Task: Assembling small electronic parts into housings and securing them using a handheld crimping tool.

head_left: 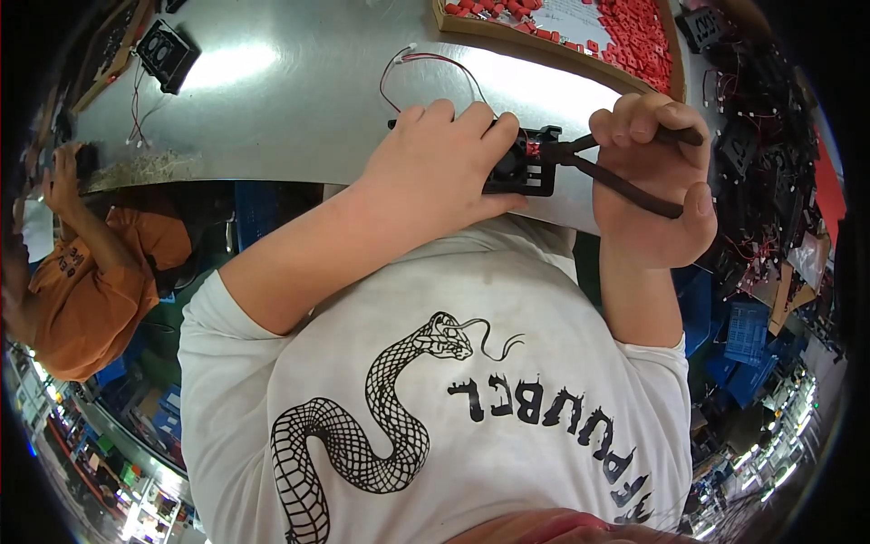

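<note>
My left hand (439, 159) is closed over a black plastic fan (544, 179) with a square frame, pressing it down near the table's front edge. Much of the fan is hidden under the palm and fingers. My right hand (660, 172) holds pliers (625, 186) with dark handles, the fingers curled over one handle and the thumb by the other. The handles are spread apart. The pliers' jaws reach the fan's right end, beside a small red piece (534, 148). Thin red and dark wires (444, 57) loop behind my left hand to a white connector.
A cardboard tray (553, 47) of small red parts stands at the back of the metal table (299, 109). Another black fan (167, 54) with wires lies at the far left. Many black fans (739, 145) pile up at the right. A person in an orange shirt (100, 290) sits at the left.
</note>
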`<state>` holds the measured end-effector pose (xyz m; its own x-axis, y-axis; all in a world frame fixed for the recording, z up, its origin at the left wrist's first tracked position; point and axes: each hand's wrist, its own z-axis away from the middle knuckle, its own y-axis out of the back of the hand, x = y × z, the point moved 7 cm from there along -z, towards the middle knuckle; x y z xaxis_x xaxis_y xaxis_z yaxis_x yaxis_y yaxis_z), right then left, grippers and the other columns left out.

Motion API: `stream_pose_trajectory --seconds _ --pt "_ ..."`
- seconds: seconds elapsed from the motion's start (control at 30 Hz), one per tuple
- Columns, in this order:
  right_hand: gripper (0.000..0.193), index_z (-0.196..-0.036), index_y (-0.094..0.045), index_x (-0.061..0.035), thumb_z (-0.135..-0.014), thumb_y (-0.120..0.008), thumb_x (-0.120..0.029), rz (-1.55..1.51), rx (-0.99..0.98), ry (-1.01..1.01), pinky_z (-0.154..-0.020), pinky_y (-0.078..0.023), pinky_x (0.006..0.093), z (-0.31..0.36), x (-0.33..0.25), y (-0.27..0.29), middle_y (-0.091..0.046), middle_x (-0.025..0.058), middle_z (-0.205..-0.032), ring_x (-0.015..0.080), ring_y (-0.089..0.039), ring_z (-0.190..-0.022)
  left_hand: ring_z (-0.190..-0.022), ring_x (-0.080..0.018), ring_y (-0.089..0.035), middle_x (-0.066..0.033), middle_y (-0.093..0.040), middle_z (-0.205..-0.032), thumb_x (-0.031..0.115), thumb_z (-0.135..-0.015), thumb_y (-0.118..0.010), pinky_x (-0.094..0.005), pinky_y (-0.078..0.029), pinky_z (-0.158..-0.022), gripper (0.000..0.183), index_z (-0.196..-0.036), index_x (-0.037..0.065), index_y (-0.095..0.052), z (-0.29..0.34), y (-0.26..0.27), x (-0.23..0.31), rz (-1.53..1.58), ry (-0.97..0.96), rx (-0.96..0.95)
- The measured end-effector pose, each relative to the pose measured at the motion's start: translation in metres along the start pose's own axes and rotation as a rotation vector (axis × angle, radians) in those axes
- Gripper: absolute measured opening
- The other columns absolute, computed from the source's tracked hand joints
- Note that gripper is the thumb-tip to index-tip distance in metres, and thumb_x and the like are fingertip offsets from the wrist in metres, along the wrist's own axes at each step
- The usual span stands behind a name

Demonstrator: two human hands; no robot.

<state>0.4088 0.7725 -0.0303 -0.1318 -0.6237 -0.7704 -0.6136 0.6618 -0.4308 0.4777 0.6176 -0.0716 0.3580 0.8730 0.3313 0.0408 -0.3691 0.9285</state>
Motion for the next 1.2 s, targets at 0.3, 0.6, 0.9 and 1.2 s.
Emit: stream_pose_trajectory --seconds 0.3,0.6,0.9,1.2 --pt "0.064 -0.126 -0.051 0.0019 -0.088 -0.063 -0.048 -0.031 0.0 -0.008 -0.085 -0.043 0.0406 0.004 -0.003 -0.001 -0.053 0.0132 -0.105 0.0231 -0.05 -0.094 -0.087 -0.0273 -0.062 -0.0068 -0.06 -0.096 0.055 -0.077 -0.079 -0.0409 -0.049 -0.077 0.066 -0.119 0.007 -0.06 0.002 0.0 0.002 0.015 -0.008 0.026" --pt "0.059 -0.125 -0.057 -0.0047 -0.088 -0.057 -0.05 0.012 -0.084 -0.01 -0.082 -0.037 0.0382 0.003 0.0 -0.003 -0.05 0.0077 -0.106 0.0211 -0.044 -0.096 -0.088 -0.0272 -0.061 -0.0071 -0.059 -0.097 0.054 -0.078 -0.079 -0.0409 -0.049 -0.078 0.065 -0.118 0.007 -0.06 0.002 0.0 0.001 0.031 -0.011 0.02" --pt "0.062 -0.123 -0.051 0.0027 -0.089 -0.061 -0.048 -0.07 -0.078 0.039 -0.083 -0.043 0.0412 0.002 -0.002 0.003 -0.052 0.0121 -0.1 0.0232 -0.049 -0.091 -0.088 -0.0271 -0.062 -0.0071 -0.06 -0.096 0.053 -0.078 -0.078 -0.0404 -0.048 -0.078 0.064 -0.12 0.008 -0.06 0.0 0.0 0.003 0.021 -0.007 0.002" --pt "0.044 -0.106 -0.07 -0.006 -0.092 -0.062 -0.046 -0.339 -0.628 -0.462 -0.052 -0.038 0.0339 -0.025 0.03 -0.039 -0.062 0.0084 -0.077 0.0193 -0.052 -0.062 -0.09 -0.0281 -0.063 -0.0061 -0.063 -0.101 0.05 -0.075 -0.08 -0.0414 -0.05 -0.082 0.063 -0.122 0.011 -0.062 -0.015 0.003 0.001 0.161 -0.542 -0.159"
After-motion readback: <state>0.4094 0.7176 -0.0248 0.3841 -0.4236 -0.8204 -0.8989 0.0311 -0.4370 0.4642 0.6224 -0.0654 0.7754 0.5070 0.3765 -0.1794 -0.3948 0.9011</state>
